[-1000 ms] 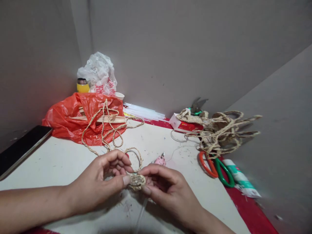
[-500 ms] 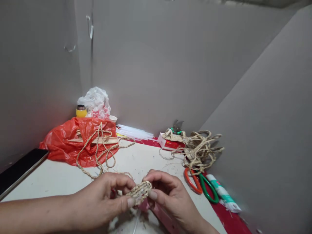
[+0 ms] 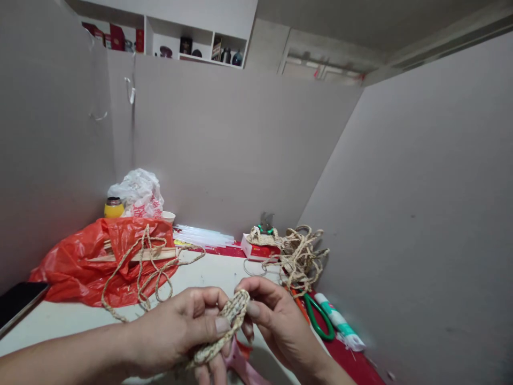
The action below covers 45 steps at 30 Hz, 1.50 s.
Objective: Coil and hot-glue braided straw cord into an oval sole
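A flat coil of braided straw rope [image 3: 241,303] is held up between my two hands, low in the middle of the head view. My left hand [image 3: 180,323] grips its left side, thumb on top and fingers underneath. At the upper right end, the thumb and forefinger of my right hand [image 3: 278,318] pinch the braid. Below the coil lies a pink plastic tool [image 3: 243,366], mostly hidden by the hands. More of the same rope [image 3: 139,280] trails in loose loops to the left.
A red plastic bag [image 3: 72,272] with wooden strips and a phone [image 3: 24,302] lie left. Translucent sticks [image 3: 204,236] lie at the back. Rightward are a heap of rope [image 3: 300,256], a small red-and-white box [image 3: 260,251], green-handled scissors [image 3: 320,321] and a white-green roll [image 3: 340,321]. Grey panels enclose the table.
The view has tipped upward, bringing shelves into sight. The coil has turned in my hands, so more of its length shows. Both hands keep their hold on it.
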{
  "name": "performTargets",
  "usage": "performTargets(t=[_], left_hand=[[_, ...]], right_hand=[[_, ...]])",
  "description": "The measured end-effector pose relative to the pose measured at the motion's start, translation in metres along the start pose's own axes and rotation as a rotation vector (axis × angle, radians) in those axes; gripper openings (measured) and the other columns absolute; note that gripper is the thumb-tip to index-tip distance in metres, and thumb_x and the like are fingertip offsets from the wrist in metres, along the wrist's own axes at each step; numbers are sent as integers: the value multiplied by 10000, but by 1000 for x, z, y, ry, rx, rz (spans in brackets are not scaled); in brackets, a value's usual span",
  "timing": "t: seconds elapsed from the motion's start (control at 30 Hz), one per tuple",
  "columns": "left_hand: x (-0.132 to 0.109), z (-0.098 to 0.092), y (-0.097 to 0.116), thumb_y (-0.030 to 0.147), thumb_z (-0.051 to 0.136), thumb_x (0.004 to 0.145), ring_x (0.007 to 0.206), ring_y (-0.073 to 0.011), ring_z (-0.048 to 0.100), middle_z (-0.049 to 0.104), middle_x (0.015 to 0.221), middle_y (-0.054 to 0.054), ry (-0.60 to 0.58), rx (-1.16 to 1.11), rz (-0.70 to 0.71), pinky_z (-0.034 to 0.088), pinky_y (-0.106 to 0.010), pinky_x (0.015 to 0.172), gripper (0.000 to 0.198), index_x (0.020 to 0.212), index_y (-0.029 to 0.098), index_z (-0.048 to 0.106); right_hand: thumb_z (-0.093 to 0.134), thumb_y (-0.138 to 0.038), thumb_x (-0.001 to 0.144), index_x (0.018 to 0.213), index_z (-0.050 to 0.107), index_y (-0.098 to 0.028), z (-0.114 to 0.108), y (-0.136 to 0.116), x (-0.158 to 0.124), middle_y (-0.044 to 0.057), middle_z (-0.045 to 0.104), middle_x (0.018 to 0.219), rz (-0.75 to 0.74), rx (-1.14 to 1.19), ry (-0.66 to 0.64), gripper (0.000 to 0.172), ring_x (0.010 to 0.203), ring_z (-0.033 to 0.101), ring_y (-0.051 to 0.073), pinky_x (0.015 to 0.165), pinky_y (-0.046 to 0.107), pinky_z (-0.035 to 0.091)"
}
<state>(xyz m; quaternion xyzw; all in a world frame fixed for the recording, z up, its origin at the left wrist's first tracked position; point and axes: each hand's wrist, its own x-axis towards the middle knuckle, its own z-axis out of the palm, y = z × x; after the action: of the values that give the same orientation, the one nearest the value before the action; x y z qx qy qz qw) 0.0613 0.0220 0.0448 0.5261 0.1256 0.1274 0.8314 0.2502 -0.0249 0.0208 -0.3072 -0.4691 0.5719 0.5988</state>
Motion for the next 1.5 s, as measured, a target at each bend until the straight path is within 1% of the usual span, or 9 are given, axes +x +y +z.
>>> performTargets(t=[0.13, 0.23, 0.5, 0.67, 0.77, 0.97, 1.13, 1.3, 1.5], left_hand=[[3, -8, -12, 405, 709, 803, 389, -84, 580, 652, 601, -7, 42, -51, 39, 423, -154, 429, 310, 893, 172, 525], [4, -13, -17, 433, 720, 789, 423, -95, 602, 683, 631, -41, 53, -58, 58, 489, -186, 471, 343, 906, 160, 549], [5, -12, -22, 437, 688, 824, 472, -88, 611, 692, 635, -42, 150, -5, 137, 500, -187, 503, 326, 908, 143, 575], [6, -12, -29, 474, 719, 783, 449, -85, 608, 706, 644, -36, 191, 11, 108, 482, -187, 493, 381, 924, 148, 581], [6, -15, -30, 500, 720, 772, 496, -108, 653, 718, 650, -45, 175, -7, 70, 499, -195, 517, 399, 910, 151, 585], [8, -15, -26, 478, 699, 799, 589, -144, 698, 742, 737, -99, 208, -40, 45, 522, -229, 573, 361, 826, 134, 592], [7, -15, -19, 384, 735, 782, 615, -161, 682, 723, 723, -60, 206, -27, 105, 508, -279, 635, 269, 820, 140, 629], [6, -19, -10, 323, 784, 739, 577, -98, 595, 680, 670, 6, 327, 47, 144, 434, -208, 586, 214, 768, 146, 668], [6, -23, -1, 310, 776, 750, 600, -97, 597, 695, 714, 7, 408, 40, 151, 425, -204, 588, 196, 803, 164, 656]], right_hand=[[859, -284, 716, 846, 740, -176, -3, 6, 1, -10, 682, 615, 24, -7, 8, 207, 488, 573, 62, 492, 151, 476], [863, -300, 706, 866, 748, -187, -4, 9, 2, -16, 680, 607, 38, -4, 28, 228, 482, 573, 64, 484, 153, 474], [906, -358, 614, 1000, 768, -189, 3, 14, 3, -1, 700, 670, 77, 73, 64, 443, 488, 580, 76, 473, 164, 474], [906, -301, 618, 833, 791, -178, 4, 21, 3, -7, 692, 628, 120, 95, 102, 274, 459, 534, 57, 443, 145, 441], [902, -308, 621, 800, 786, -164, 1, 20, 4, -16, 660, 569, 144, 91, 101, 258, 424, 489, 49, 412, 140, 412], [906, -296, 618, 752, 773, -131, 0, 20, 4, 4, 677, 580, 183, 88, 71, 250, 454, 538, 58, 459, 145, 440], [905, -297, 620, 775, 775, -144, 3, 21, 4, 4, 688, 601, 179, 113, 70, 254, 457, 537, 60, 458, 149, 441], [905, -329, 624, 928, 757, -176, 5, 22, 5, -10, 673, 707, 142, 148, 55, 371, 511, 541, 60, 478, 144, 447], [815, -267, 769, 1054, 622, -214, 8, 34, 0, 5, 663, 907, 172, 79, 17, 349, 737, 645, 125, 662, 230, 499]])
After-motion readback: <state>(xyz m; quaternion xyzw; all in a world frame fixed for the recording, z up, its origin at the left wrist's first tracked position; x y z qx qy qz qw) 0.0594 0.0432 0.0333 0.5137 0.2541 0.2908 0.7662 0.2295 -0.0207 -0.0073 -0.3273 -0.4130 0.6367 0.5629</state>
